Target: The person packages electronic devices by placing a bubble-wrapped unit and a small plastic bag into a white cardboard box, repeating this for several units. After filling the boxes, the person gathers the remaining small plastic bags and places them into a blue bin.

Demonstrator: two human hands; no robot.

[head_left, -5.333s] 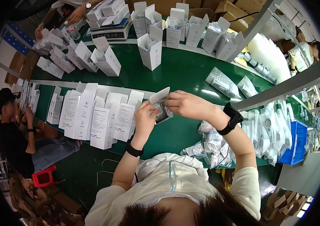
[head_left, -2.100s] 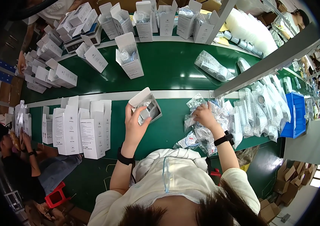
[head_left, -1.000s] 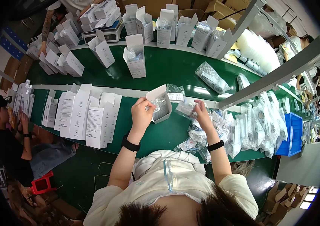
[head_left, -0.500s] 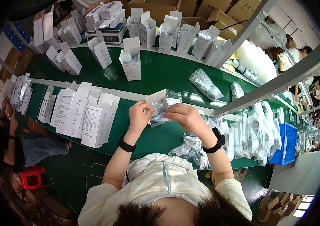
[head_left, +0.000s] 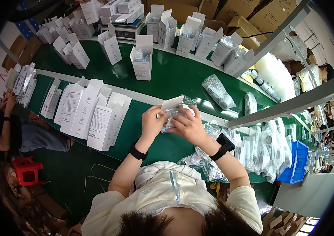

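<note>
In front of me, a small white box [head_left: 172, 103] with its lid flap raised sits between my two hands. My left hand [head_left: 152, 125] grips the box's left side, thumb and fingers pinched at its edge. Over the box's mouth, the bent fingers of my right hand [head_left: 189, 126] press on a clear plastic bag [head_left: 169, 113]. What lies inside the bag is hard to make out. Another clear bag [head_left: 189, 100] shows just behind the box. Nearest to my right forearm, a heap of bagged parts [head_left: 198, 157] lies on the green table.
Folded-open white boxes [head_left: 99, 125] stand in a row at left. Filled open boxes [head_left: 141, 67] line the green bench beyond. A bubble-wrapped item [head_left: 218, 92] lies ahead right, beside a slanting metal post [head_left: 288, 106]. Long bagged items [head_left: 267, 149] and a blue bin [head_left: 296, 163] are at right.
The view has shifted slightly. My right hand's fingers have spread and curled over the box's mouth, pressing on the bag. At far left, the co-worker's hands have moved.
</note>
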